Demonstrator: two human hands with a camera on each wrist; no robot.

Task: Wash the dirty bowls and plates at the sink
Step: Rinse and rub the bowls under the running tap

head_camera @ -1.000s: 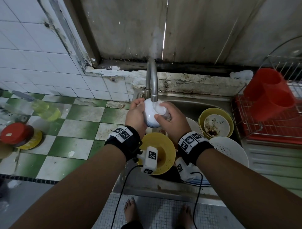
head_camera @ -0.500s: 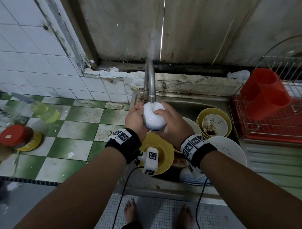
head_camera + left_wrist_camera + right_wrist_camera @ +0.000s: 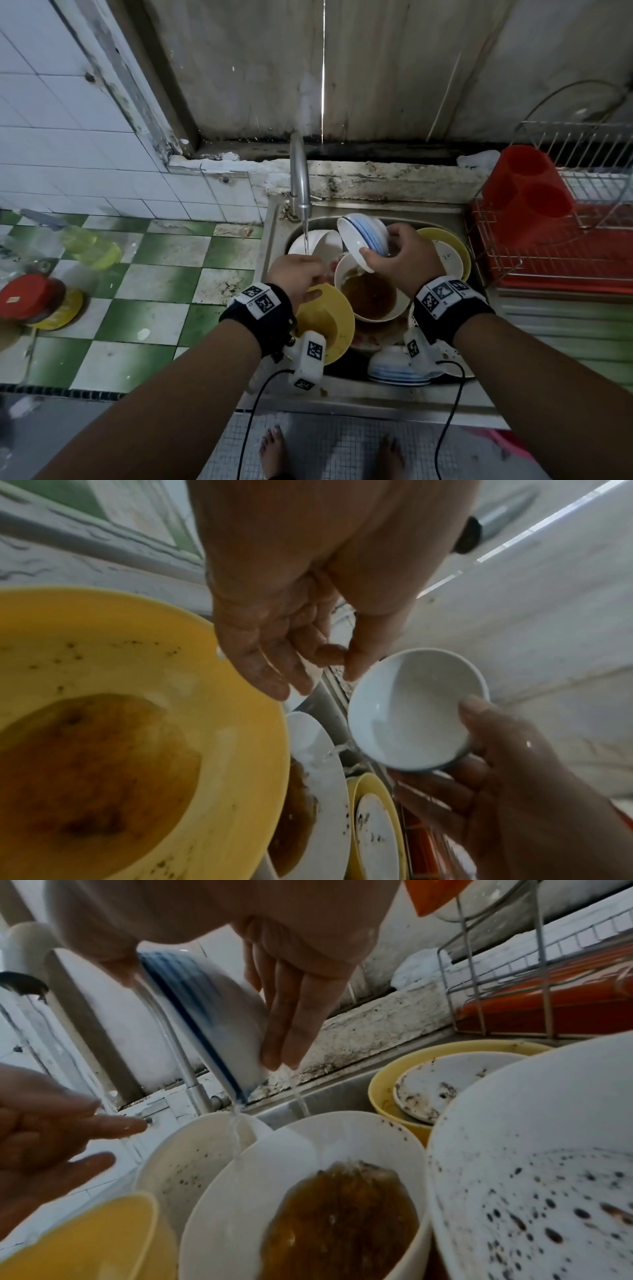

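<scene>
My right hand [image 3: 394, 260] holds a small white bowl with blue rings [image 3: 363, 240] by its rim and base, tipped on its side above the sink [image 3: 274, 219]. Water pours from it into a white bowl of brown liquid [image 3: 368, 296] below. In the left wrist view the held bowl [image 3: 411, 710] looks clean inside; in the right wrist view it [image 3: 212, 1031] drips. My left hand [image 3: 301, 274] is empty, fingers relaxed, under the running tap [image 3: 299, 178], above a yellow bowl [image 3: 329, 322]. Several more dirty bowls and plates fill the sink.
A yellow bowl with a dirty white dish [image 3: 445, 257] sits at the sink's back right. A blue-striped bowl [image 3: 394, 371] lies upside down at the front. A wire rack with red tray and red holder [image 3: 527, 192] stands right. Soap bottle [image 3: 89, 245] and red-lidded jar [image 3: 32, 299] sit left.
Both hands held the small bowl under the tap. Now the left hand has let go and the right has carried it rightward, tipping it so water pours out.
</scene>
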